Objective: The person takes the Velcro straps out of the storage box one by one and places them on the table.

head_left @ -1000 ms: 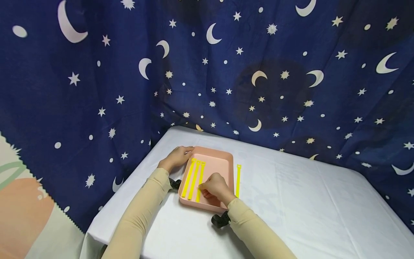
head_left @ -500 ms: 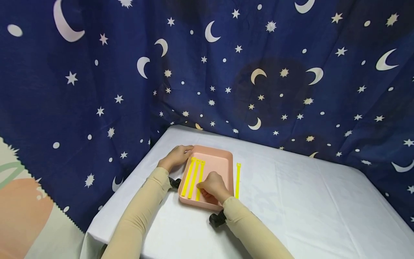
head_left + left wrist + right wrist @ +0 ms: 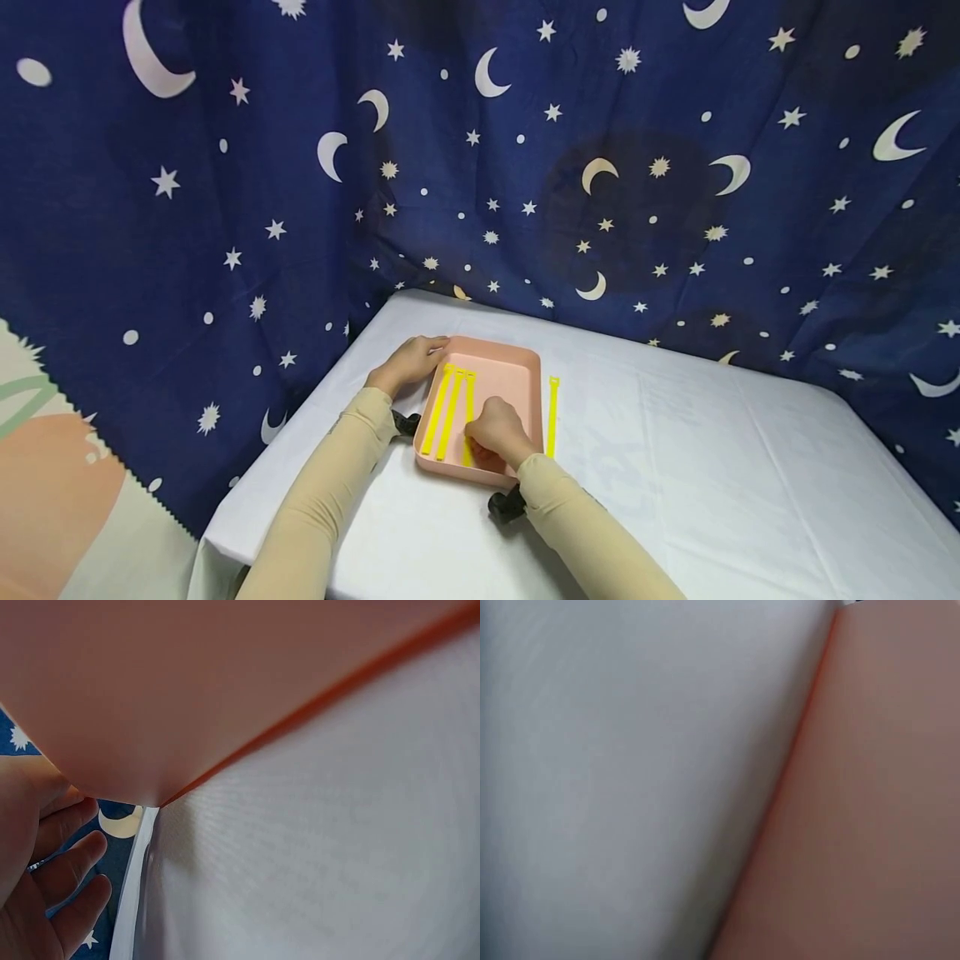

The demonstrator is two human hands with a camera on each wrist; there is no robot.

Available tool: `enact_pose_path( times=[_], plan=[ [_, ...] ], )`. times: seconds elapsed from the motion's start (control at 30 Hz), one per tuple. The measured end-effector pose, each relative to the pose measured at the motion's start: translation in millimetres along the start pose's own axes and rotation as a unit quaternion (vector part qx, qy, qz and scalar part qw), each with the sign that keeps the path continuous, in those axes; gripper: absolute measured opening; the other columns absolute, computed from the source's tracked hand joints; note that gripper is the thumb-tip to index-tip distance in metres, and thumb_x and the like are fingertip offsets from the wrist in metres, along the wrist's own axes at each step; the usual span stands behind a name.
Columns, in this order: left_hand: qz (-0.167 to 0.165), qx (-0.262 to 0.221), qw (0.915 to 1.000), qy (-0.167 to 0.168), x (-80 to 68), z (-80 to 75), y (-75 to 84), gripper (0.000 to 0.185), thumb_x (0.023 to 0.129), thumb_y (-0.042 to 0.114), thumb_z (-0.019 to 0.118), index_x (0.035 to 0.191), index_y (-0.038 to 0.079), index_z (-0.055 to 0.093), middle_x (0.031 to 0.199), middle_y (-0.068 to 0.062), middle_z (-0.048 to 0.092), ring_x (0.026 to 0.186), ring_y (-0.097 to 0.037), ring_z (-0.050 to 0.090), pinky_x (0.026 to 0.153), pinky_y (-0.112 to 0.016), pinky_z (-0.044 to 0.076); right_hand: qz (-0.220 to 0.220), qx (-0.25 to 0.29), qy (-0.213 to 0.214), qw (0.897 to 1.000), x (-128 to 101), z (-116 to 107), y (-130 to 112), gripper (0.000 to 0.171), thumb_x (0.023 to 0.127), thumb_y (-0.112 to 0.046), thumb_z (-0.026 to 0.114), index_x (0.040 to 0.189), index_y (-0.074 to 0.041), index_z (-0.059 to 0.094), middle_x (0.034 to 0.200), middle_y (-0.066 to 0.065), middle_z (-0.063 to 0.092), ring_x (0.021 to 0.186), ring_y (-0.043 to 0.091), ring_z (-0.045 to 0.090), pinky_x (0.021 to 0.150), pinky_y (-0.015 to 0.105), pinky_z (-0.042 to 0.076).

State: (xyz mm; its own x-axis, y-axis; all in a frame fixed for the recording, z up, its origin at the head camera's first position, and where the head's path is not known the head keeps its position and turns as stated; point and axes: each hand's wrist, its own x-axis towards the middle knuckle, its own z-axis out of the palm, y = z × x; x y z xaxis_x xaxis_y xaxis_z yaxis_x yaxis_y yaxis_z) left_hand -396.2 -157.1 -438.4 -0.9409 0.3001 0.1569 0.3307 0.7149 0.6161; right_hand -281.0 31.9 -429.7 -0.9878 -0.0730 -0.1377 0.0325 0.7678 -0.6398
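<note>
A shallow pink tray (image 3: 504, 385) lies on the white-covered table in the head view. My left hand (image 3: 411, 362) holds its far left corner; in the left wrist view the fingers (image 3: 73, 868) are loosely spread outside the wall and the thumb is hidden. Inside the tray, yellow cable-tie straps with slotted heads lie side by side: a left one (image 3: 437, 412), a middle one (image 3: 450, 417) and a right one (image 3: 470, 400). Over the right strap's lower half, my right hand (image 3: 497, 429) pinches it, fingertips partly hidden. The right wrist view shows only tablecloth and tray wall (image 3: 862, 780).
Another yellow strap (image 3: 552, 417) lies on the cloth just right of the tray, its lower end behind my right arm. The white tablecloth (image 3: 720, 467) stretches to the right. A dark blue curtain (image 3: 525, 167) with moons and stars hangs behind the table.
The right strap's lower end has shifted slightly right with my right hand, widening its gap to the middle strap. My left hand and the tray stay in place.
</note>
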Motion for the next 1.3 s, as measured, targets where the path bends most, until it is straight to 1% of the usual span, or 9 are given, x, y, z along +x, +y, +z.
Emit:
enact_pose_path(
  times=[0.07, 0.17, 0.3, 0.43, 0.67, 0.9, 1.03, 1.13, 1.3],
  plan=[
    [-0.003, -0.003, 1.0000, -0.002, 1.0, -0.3, 1.3, 0.045, 0.106, 0.026, 0.050, 0.148, 0.012, 0.050, 0.152, -0.005, 0.050, 0.144, -0.027, 0.044, 0.122, -0.043, 0.035, 0.010, -0.011, 0.000, 1.000, -1.0, -3.3, -0.5, 0.020, 0.077, -0.002, 0.062, 0.059, -0.006, 0.057, 0.043, 0.000, 0.051, 0.036, 0.012, 0.049, 0.037, 0.018, 0.037],
    [-0.005, -0.003, 1.0000, -0.004, 2.2, -0.6, 2.6, 0.045, 0.106, 0.026, 0.049, 0.148, 0.012, 0.050, 0.153, -0.005, 0.050, 0.145, -0.027, 0.043, 0.123, -0.043, 0.035, 0.022, -0.029, 0.000, 0.999, -1.7, -8.1, -0.1, 0.016, 0.079, -0.003, 0.062, 0.064, -0.006, 0.056, 0.047, 0.003, 0.054, 0.039, 0.014, 0.051, 0.038, 0.019, 0.038],
    [0.000, 0.002, 1.0000, -0.003, 3.1, -1.1, 4.2, 0.045, 0.106, 0.026, 0.049, 0.148, 0.011, 0.050, 0.153, -0.006, 0.050, 0.145, -0.027, 0.043, 0.122, -0.043, 0.035, 0.037, -0.056, 0.000, 0.998, -2.0, -12.1, 1.4, 0.019, 0.086, -0.009, 0.063, 0.069, -0.007, 0.056, 0.053, 0.003, 0.053, 0.043, 0.016, 0.051, 0.040, 0.021, 0.038],
    [0.012, 0.006, 0.9999, 0.002, 3.7, -2.3, 5.7, 0.044, 0.106, 0.025, 0.049, 0.147, 0.009, 0.051, 0.152, -0.007, 0.050, 0.144, -0.029, 0.044, 0.122, -0.044, 0.035, 0.038, -0.066, 0.006, 0.997, -2.2, -13.3, 2.4, 0.020, 0.087, -0.010, 0.064, 0.069, -0.008, 0.057, 0.053, 0.003, 0.051, 0.043, 0.017, 0.050, 0.040, 0.022, 0.037],
    [0.021, 0.013, 0.9997, 0.008, 2.9, -3.1, 6.0, 0.044, 0.106, 0.025, 0.050, 0.147, 0.009, 0.051, 0.151, -0.008, 0.052, 0.142, -0.029, 0.046, 0.121, -0.044, 0.036, 0.036, -0.055, 0.002, 0.998, -3.6, -13.8, 2.1, 0.020, 0.089, -0.009, 0.062, 0.070, -0.006, 0.058, 0.051, 0.005, 0.056, 0.040, 0.016, 0.052, 0.036, 0.021, 0.039],
    [0.018, 0.008, 0.9998, 0.006, -1.4, 0.0, 4.5, 0.043, 0.106, 0.025, 0.050, 0.146, 0.009, 0.053, 0.150, -0.009, 0.053, 0.142, -0.030, 0.047, 0.121, -0.044, 0.036, 0.040, -0.032, -0.006, 0.999, -6.5, -11.9, 4.6, 0.022, 0.087, -0.007, 0.061, 0.066, -0.007, 0.056, 0.049, 0.003, 0.052, 0.040, 0.015, 0.049, 0.037, 0.021, 0.038],
    [0.018, 0.003, 0.9998, 0.008, -3.3, 2.9, 3.1, 0.042, 0.105, 0.024, 0.050, 0.145, 0.009, 0.054, 0.149, -0.011, 0.053, 0.141, -0.031, 0.047, 0.121, -0.044, 0.037, 0.044, -0.029, -0.005, 0.999, -8.9, -10.1, 5.7, 0.022, 0.088, -0.009, 0.062, 0.067, -0.006, 0.056, 0.050, 0.004, 0.052, 0.041, 0.016, 0.050, 0.038, 0.020, 0.039],
    [0.019, 0.003, 0.9997, 0.012, -3.5, 4.2, 2.3, 0.042, 0.105, 0.023, 0.050, 0.145, 0.008, 0.054, 0.149, -0.011, 0.054, 0.141, -0.031, 0.048, 0.121, -0.045, 0.037, 0.048, -0.026, -0.005, 0.998, -9.6, -9.1, 6.0, 0.021, 0.088, -0.009, 0.062, 0.069, -0.006, 0.056, 0.051, 0.004, 0.052, 0.042, 0.016, 0.050, 0.038, 0.020, 0.039],
    [0.020, 0.002, 0.9997, 0.014, -2.6, 4.1, 2.6, 0.043, 0.105, 0.023, 0.050, 0.145, 0.008, 0.054, 0.149, -0.011, 0.054, 0.141, -0.031, 0.048, 0.121, -0.044, 0.037, 0.048, -0.020, -0.005, 0.999, -8.7, -9.3, 6.9, 0.024, 0.088, -0.009, 0.063, 0.065, -0.006, 0.057, 0.048, 0.002, 0.050, 0.041, 0.016, 0.048, 0.038, 0.020, 0.038]
  ],
)
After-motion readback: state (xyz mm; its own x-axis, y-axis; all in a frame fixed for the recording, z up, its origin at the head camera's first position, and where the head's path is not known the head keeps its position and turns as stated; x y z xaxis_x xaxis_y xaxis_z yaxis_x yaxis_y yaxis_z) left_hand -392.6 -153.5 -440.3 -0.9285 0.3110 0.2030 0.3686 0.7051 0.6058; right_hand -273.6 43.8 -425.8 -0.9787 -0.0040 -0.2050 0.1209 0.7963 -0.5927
